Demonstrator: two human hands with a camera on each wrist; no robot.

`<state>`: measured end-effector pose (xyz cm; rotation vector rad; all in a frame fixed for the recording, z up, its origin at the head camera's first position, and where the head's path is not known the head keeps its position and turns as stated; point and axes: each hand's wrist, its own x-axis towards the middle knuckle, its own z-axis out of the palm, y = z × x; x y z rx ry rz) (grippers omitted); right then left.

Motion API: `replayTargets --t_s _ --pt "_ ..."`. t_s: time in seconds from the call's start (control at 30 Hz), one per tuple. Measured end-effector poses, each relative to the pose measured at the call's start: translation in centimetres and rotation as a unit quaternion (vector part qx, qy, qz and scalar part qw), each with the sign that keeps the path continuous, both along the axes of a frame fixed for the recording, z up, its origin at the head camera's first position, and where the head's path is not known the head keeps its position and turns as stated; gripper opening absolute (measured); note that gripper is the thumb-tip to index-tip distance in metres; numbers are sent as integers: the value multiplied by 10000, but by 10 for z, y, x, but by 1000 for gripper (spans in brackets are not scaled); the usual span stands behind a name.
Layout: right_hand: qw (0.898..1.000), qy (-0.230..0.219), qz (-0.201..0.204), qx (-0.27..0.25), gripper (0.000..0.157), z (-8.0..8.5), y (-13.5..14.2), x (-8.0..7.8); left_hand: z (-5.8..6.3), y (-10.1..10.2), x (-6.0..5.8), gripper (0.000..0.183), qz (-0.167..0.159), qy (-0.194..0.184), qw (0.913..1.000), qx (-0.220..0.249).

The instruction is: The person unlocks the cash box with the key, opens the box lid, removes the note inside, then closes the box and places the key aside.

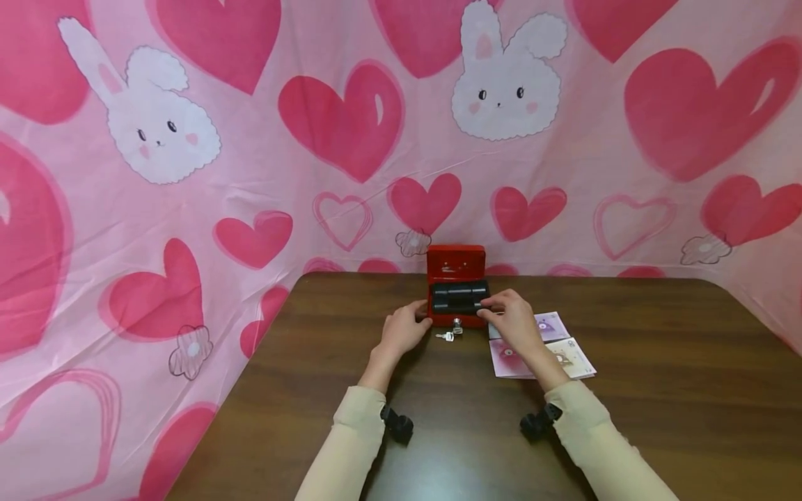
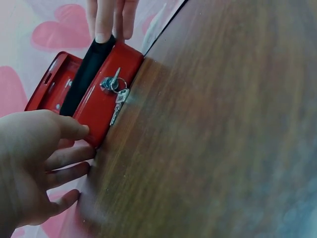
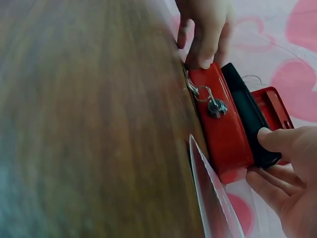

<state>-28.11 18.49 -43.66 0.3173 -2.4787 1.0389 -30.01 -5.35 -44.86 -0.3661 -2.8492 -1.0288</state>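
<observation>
A small red cash box (image 1: 442,321) stands at the table's far edge with its lid raised. Its black tray (image 1: 460,290) pokes up above the box's rim. My right hand (image 1: 512,321) pinches the right end of that tray, thumb (image 3: 272,140) on top and fingers below. At the box's left end, my left hand (image 1: 403,330) holds the corner, with the thumb (image 2: 74,130) against the red front. A key sits in the front lock (image 2: 106,84), and a second key (image 1: 446,336) hangs from its ring. The tray's underside is hidden.
Several colourful banknotes (image 1: 510,360) lie on the table to the right of the box, partly under my right forearm. Behind the wooden table (image 1: 658,362) hangs a pink cloth (image 1: 583,160) with hearts and rabbits. A black camera (image 1: 401,426) is strapped to each wrist.
</observation>
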Motion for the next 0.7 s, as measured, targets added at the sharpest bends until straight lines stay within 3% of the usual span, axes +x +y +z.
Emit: replayTargets --t_s 0.53,0.7 --pt "9937 -583 668 681 37 -2 0 3 2 0 0 47 54 -28 10000 -29" --pt "9921 -766 793 605 41 2 2 4 1 -1 0 48 33 -39 10000 14"
